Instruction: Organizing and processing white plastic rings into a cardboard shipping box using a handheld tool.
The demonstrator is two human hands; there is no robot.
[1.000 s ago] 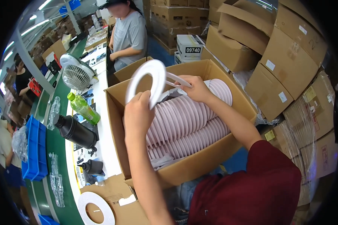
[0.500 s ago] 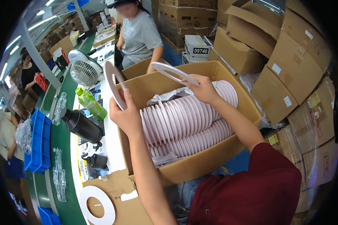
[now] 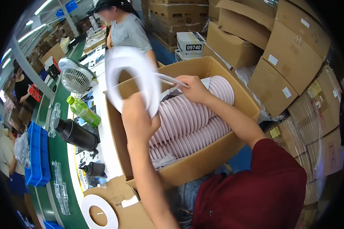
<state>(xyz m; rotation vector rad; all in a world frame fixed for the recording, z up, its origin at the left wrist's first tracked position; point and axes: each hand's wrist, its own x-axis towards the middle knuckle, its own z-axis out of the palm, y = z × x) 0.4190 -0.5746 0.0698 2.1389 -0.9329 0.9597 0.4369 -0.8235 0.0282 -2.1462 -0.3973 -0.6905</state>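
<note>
While left hand [image 3: 137,119] grasps blurred ring [image 3: 150,78], right hand [image 3: 194,90] pinching edge-on ring [image 3: 167,78], open room at carton's far-right corner [image 3: 209,65]

1. White ring [image 3: 148,76] at left hand [image 3: 137,118]: motion-blurred; edges indistinct, single or double undetermined.
2. Left hand: also smeared; finger placement unclear.
3. Edge-on ring [image 3: 168,79]: one end masked by the blurred ring, the other by right hand [image 3: 193,89].
4. Packed rings [image 3: 183,118]: undersides concealed within carton [image 3: 214,154]; left forearm [image 3: 149,179] obscures some near ends.
5. Grey-shirted co-worker [image 3: 130,36]: lower body hidden.
6. Blue tray [image 3: 51,224]: cropped by lower edge.
7. Maroon shirt [image 3: 252,194]: likewise cropped.
</note>
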